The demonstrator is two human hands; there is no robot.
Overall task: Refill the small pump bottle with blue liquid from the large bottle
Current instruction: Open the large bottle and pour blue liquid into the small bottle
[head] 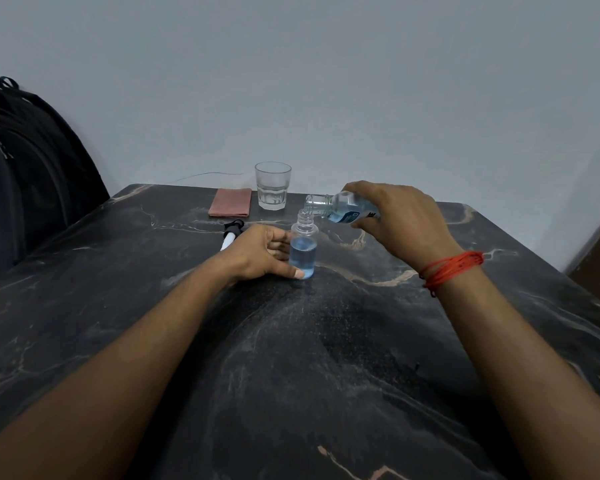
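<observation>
Your left hand (257, 252) grips the small pump bottle (303, 249), upright on the counter (291, 341), about half full. Your right hand (400, 218) holds the large bottle (340, 206) tilted, its mouth just above the small one's neck

No whole word can be read. The large bottle (343, 206) bears a blue label (350, 216) with a small pale-outlined box on it, its print too small to make out. At the label's edge, against the right hand (400, 220), stand a few bold dark letters, partly covered and blurred; the last may be an E.
</observation>
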